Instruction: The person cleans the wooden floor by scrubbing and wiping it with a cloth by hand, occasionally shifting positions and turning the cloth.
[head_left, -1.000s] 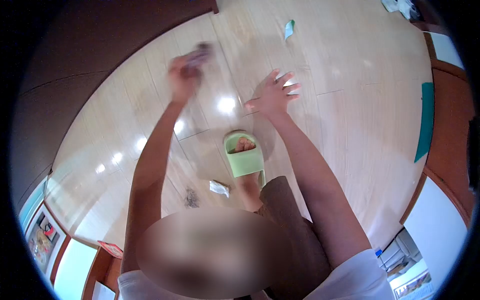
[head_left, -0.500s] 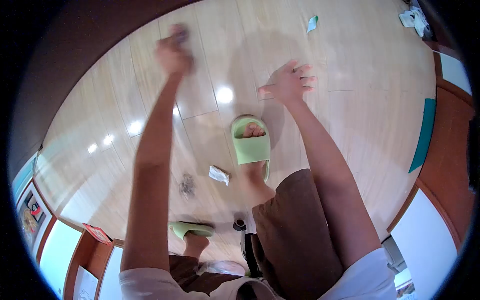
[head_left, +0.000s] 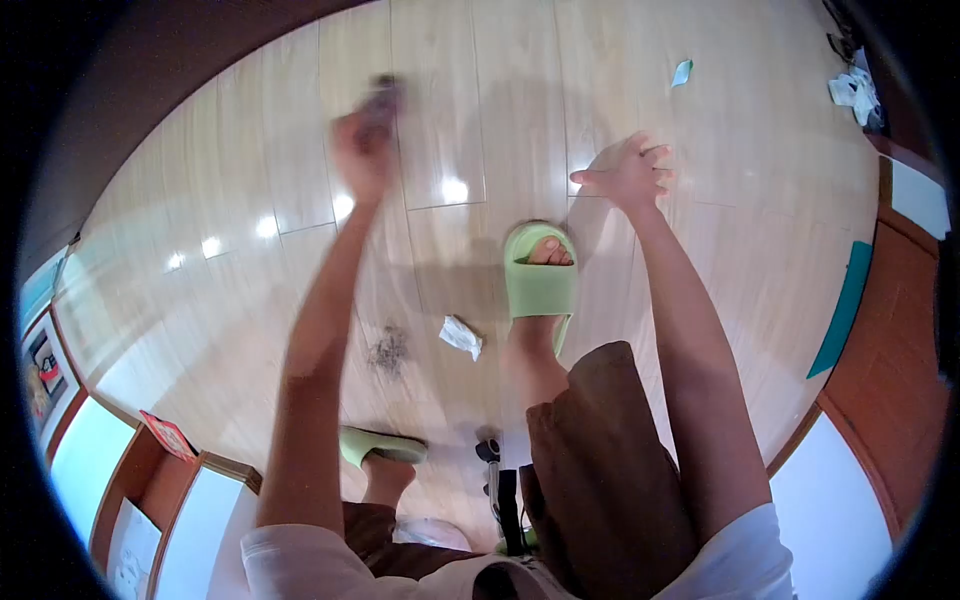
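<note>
My left hand (head_left: 362, 155) is closed round a small dark thing (head_left: 380, 102) above the wood floor at the upper left. Motion smears both, so the thing's kind is unclear. My right hand (head_left: 630, 172) is held over the floor at the upper right, fingers spread and holding nothing. Between my forearms lie a crumpled white tissue (head_left: 461, 338) and a loose dark tuft (head_left: 388, 350) that looks like hair or fluff. Nearest below my right hand is a green slipper (head_left: 541, 288) on one foot.
A second green slipper (head_left: 385, 446) is on my other foot, near a chair caster (head_left: 488, 450). A small green-and-white scrap (head_left: 682, 72) lies farther off. White crumpled material (head_left: 855, 92) sits at the far right. Cabinets (head_left: 205, 520) border the floor on the left.
The view has shifted, so floor things appear farther right. My left hand appears lower and farther right, still gripping the dark thing. My right hand stays spread, also farther right in view.
</note>
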